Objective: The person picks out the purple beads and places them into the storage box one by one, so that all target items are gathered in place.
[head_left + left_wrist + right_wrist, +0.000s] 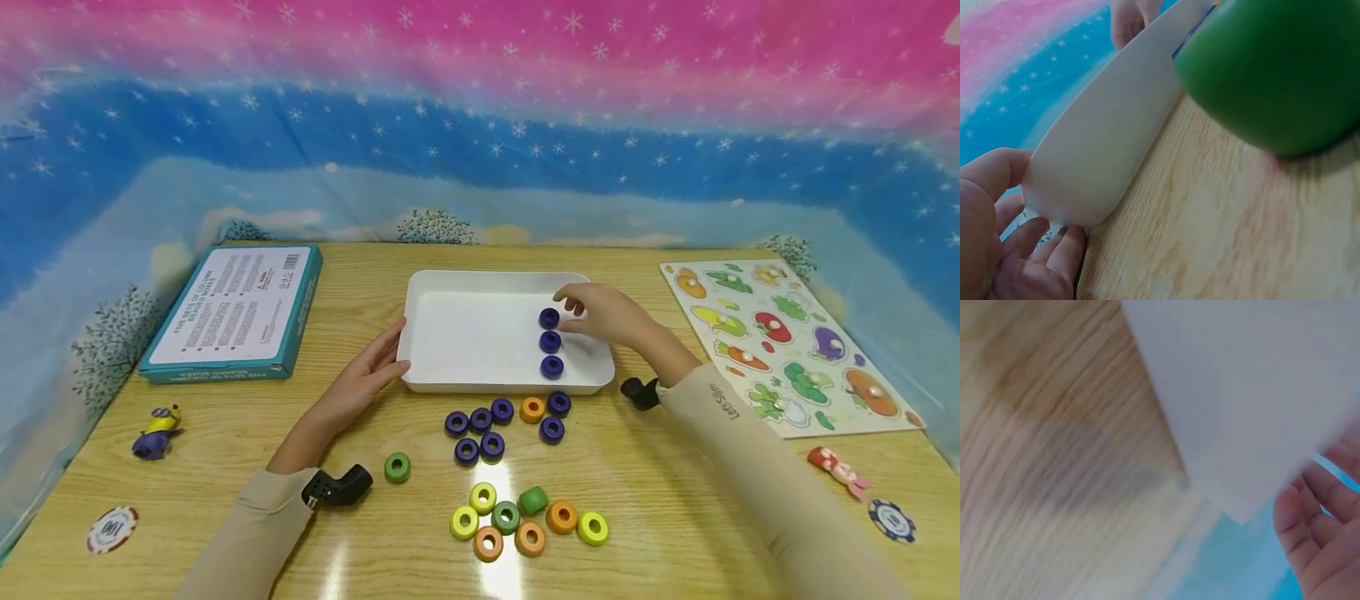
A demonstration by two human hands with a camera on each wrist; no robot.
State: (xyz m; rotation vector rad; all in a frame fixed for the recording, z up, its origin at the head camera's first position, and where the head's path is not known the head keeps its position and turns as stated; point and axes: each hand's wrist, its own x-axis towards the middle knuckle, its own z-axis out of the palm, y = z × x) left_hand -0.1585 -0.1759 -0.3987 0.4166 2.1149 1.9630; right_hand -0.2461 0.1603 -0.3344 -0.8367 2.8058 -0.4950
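From above, the head camera looks forward and down; close wrist views share the tray (472, 342).

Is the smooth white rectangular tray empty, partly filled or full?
Partly filled: in the tray, three dark purple ring-shaped beads form a column near the right end; white floor shows to their left.

Hands (360, 379) apart, right one (606, 315) seemingly half-curled
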